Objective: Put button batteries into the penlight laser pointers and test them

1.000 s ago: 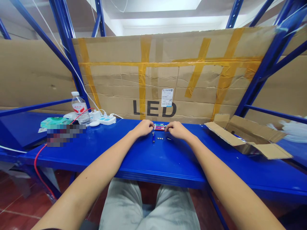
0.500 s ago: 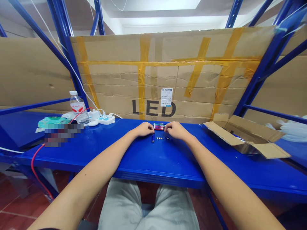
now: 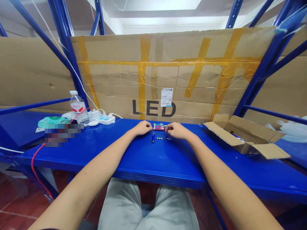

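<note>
A small bundle of thin coloured tubes (image 3: 159,127) lies on the blue bench (image 3: 148,159) in front of the LED carton. My left hand (image 3: 143,127) rests curled at the bundle's left end and my right hand (image 3: 175,130) curled at its right end, fingertips touching it. Just in front lie a short blue tube (image 3: 153,137), a few small round silver cells (image 3: 159,138) and a small dark part (image 3: 168,138). Whether either hand grips the bundle is unclear.
An open cardboard box (image 3: 247,135) sits at the right. At the left stand a water bottle (image 3: 78,107), a white power strip (image 3: 105,119), a green roll (image 3: 52,121) and a red cable (image 3: 35,163). A large taped carton (image 3: 168,73) walls the back.
The view shifted slightly. Both hands stay at the ends of the bundle with hardly any movement.
</note>
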Action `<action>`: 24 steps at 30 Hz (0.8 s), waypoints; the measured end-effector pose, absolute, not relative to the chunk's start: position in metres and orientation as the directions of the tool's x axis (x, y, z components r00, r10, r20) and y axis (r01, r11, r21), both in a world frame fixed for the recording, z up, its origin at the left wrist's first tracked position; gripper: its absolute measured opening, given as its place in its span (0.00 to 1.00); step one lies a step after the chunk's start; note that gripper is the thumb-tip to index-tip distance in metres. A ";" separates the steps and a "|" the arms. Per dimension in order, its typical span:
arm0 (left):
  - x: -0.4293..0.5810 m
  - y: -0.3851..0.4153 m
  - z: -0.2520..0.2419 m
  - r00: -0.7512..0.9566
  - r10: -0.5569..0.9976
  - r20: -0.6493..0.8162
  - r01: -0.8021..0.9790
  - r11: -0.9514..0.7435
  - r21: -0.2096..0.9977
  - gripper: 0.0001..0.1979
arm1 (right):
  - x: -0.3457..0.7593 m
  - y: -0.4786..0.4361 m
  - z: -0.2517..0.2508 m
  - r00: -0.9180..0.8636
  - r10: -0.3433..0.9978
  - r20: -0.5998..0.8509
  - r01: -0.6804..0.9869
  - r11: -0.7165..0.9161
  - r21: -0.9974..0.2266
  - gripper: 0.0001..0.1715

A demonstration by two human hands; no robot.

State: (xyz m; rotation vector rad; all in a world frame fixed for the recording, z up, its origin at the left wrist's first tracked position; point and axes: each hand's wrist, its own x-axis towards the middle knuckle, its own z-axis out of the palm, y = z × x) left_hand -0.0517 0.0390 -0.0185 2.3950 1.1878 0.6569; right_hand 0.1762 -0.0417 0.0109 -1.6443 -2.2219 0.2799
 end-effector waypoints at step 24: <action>-0.034 0.028 -0.012 0.539 0.733 0.415 0.622 -0.678 0.390 0.24 | 0.188 -0.044 0.016 -0.426 0.893 -0.147 0.833 0.323 -0.449 0.07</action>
